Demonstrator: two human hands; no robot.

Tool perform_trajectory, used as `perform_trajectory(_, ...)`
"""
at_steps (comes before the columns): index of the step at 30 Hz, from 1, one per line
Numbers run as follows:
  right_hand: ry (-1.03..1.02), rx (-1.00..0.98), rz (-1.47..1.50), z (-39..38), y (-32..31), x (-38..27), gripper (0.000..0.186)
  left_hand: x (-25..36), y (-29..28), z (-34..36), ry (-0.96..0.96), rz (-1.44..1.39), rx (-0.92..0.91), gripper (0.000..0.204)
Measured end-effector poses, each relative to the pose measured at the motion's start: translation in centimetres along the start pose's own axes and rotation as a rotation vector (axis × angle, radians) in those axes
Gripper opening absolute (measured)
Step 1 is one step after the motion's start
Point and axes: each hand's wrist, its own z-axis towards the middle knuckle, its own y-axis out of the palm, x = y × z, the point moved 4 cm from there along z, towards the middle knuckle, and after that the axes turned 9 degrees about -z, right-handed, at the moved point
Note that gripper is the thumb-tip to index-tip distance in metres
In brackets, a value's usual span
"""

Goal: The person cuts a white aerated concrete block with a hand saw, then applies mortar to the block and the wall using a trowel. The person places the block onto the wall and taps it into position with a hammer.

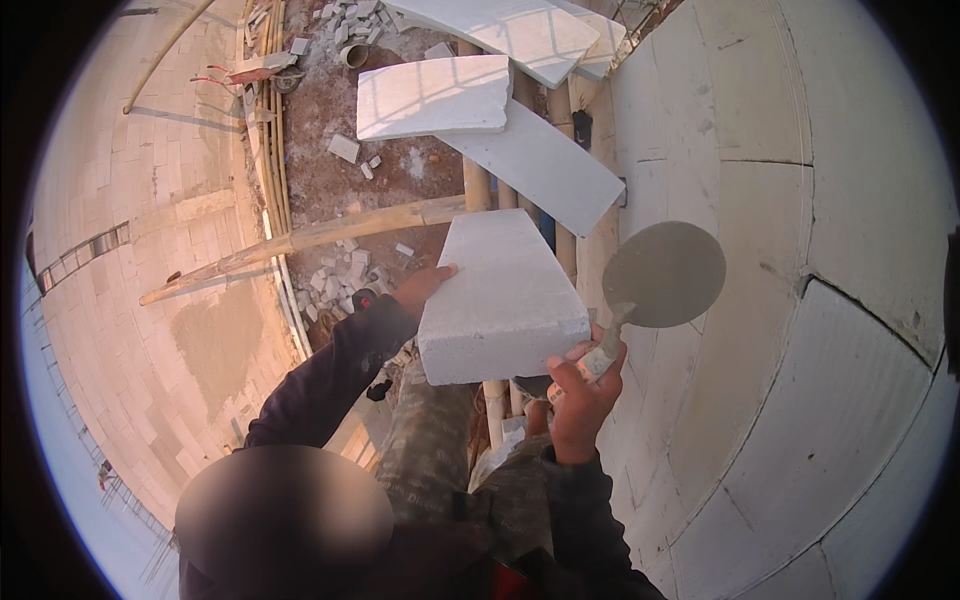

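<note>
The block [500, 300] rides in front of me above the scaffold poles [490, 400]; stiff, hefty I judge, crumbly at the corners; my left fingers [425, 285] clasp its far edge; my right hand [582, 385] props its near corner, closed round the trowel [662, 275]; wall [780, 300] close right; planks [540, 160] ahead, rubble [335, 275] below.

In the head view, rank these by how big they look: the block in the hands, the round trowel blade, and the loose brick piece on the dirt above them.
1. Block, largest, though it is also nearest the camera.
2. Trowel blade.
3. Brick piece, smallest, but farthest down, so its true size is unsure.
</note>
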Motion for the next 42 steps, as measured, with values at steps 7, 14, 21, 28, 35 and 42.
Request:
perform_trajectory(7,-0.011,-0.029,0.129,1.7,1.8,-0.7,0.061,0.5,3.4,-6.1,0.433,-0.029,-0.271,0.06)
perform_trajectory(14,-0.123,-0.098,0.172,4.6,2.1,0.4,0.052,-2.8,4.0,-11.6,1.392,0.975,-0.008,0.097)
perform_trajectory(21,-0.099,-0.194,0.154,5.3,-4.4,5.0,0.039,-3.5,3.6,-11.3,1.404,0.98,0.017,0.105)
perform_trajectory(28,-0.015,-0.116,-0.294,4.4,-14.3,22.2,0.017,-3.2,4.2,-9.9,1.58,0.967,0.032,0.102)
perform_trajectory(35,0.03,-0.356,-1.137,3.4,-16.0,32.8,0.035,-3.0,2.0,-8.5,1.747,1.102,0.172,0.094)
perform_trajectory(42,0.136,-0.417,-1.447,8.6,-9.2,44.9,0.034,-2.5,2.1,-8.2,1.841,1.097,0.033,0.101)
